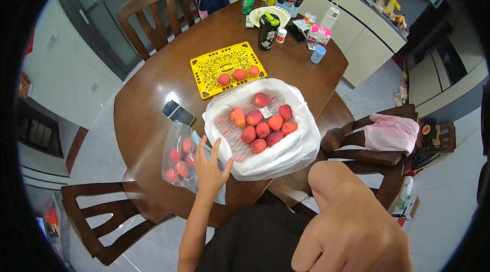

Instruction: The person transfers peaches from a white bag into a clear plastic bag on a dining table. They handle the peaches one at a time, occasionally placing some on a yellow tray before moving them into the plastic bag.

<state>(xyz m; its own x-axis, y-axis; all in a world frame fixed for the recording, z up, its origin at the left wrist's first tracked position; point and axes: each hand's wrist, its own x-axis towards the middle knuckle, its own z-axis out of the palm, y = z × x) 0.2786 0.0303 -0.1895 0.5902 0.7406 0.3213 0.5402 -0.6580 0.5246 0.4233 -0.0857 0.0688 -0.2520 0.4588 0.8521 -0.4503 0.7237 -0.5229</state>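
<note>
My left hand (211, 172) hovers at the right side of a clear plastic bag (167, 157), its fingers spread and nothing held in them. Several red fruits (182, 169) show through that bag. Just right of the hand lies a large white plastic bag (302, 145), wide at its mouth, with several red fruits (262, 130) and a small white paper slip (265, 112) inside. My right hand (352, 218) is raised close to the camera with its fingers curled under; whether they hold anything is hidden. Beyond the white bag, three red fruits (240, 75) rest on a yellow openwork plastic tray (218, 61).
A smartphone (178, 112) lies on the wooden table (145, 119) left of the white bag. Toward the far end stand a black bottle (268, 31), a green can (247, 5), a blue cup (318, 54) and a pen holder (288, 8). Wooden chairs (111, 210) surround the table.
</note>
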